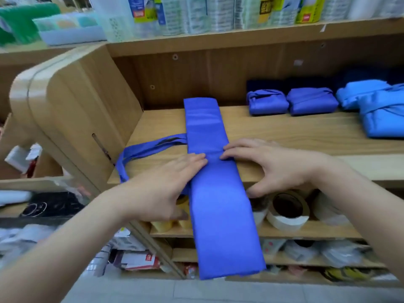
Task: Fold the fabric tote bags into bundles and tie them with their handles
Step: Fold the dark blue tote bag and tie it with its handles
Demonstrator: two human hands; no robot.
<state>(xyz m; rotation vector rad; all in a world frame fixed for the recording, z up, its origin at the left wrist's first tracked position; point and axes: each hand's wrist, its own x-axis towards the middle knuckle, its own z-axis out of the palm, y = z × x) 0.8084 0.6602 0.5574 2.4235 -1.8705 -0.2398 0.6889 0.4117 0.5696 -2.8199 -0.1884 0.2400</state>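
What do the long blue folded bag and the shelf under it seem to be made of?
The bag: probably thin synthetic fabric, with a slight sheen and soft creases. The shelf: looks like matte wood-grain laminate board, with even grain lines, though solid wood is possible.

This is a shop, seen at its wooden counter [284, 132]. At twelve o'clock a shelf carries rows of labelled packaged goods [218, 14]. At two o'clock lie tied blue bundles [267, 101], and at five o'clock tape rolls [288, 211] fill a cubby.
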